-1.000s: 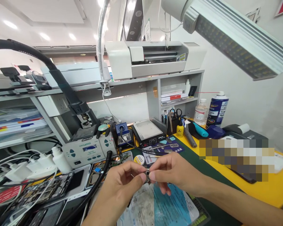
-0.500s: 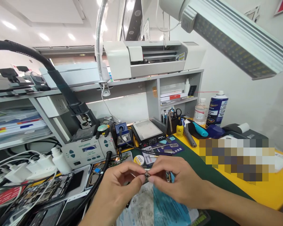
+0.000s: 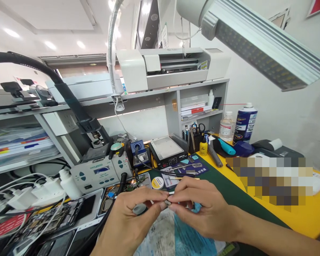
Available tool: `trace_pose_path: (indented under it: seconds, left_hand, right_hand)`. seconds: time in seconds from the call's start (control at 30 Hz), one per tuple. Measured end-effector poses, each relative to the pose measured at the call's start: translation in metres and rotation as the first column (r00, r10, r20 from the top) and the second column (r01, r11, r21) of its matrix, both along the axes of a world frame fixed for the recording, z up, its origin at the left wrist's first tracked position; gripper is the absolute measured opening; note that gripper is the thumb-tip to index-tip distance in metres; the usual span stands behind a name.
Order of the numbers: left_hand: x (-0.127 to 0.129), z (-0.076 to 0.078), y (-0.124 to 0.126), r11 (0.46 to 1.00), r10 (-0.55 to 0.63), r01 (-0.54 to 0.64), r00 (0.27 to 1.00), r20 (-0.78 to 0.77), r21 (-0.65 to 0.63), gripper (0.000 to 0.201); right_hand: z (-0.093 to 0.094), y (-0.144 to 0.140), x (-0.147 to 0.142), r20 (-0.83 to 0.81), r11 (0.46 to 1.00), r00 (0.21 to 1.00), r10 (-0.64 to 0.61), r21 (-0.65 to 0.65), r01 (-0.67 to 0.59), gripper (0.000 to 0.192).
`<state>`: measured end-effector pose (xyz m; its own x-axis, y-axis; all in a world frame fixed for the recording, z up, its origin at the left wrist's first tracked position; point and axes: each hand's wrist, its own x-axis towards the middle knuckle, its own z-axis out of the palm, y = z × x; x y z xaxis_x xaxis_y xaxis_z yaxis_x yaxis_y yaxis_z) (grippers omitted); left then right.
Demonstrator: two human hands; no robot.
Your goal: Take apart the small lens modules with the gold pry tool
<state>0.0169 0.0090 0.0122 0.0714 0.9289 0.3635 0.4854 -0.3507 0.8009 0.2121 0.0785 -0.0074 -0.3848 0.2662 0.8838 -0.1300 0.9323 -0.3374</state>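
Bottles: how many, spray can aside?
4: white bottle beside plugs, second white bottle on shelf, clear bottle beside spray can, yellow bottle beside tool holder. Others may be hidden.

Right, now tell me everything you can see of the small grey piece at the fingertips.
The small grey piece looks metallic, with a slight shine, though it is too small and too covered to make out its parts or full outline. It sits between the thumb and fingertips of the left hand and those of the right hand, seemingly touched by both. It appears held up above the white-and-blue sheet. Its exact tilt cannot be told.
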Motion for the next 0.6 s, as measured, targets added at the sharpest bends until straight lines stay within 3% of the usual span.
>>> trace_pose_path:
  seconds: [0.4, 0.6]
  left_hand:
    - [0.0002, -0.0056, -0.0012, 0.999, -0.035, 0.035, 0.999, 0.004, 0.018, 0.012]
    - [0.0011, 0.0002, -0.0054, 0.986, -0.008, 0.031, 0.991, -0.136, 0.164, 0.014]
  right_hand:
    - [0.0023, 0.0009, 0.0013, 0.049, 0.987, 0.996, -0.077, 0.143, 0.070, 0.010]
    - [0.0024, 0.0024, 0.0040, 0.055, 0.979, 0.995, -0.089, 0.187, 0.077, 0.008]
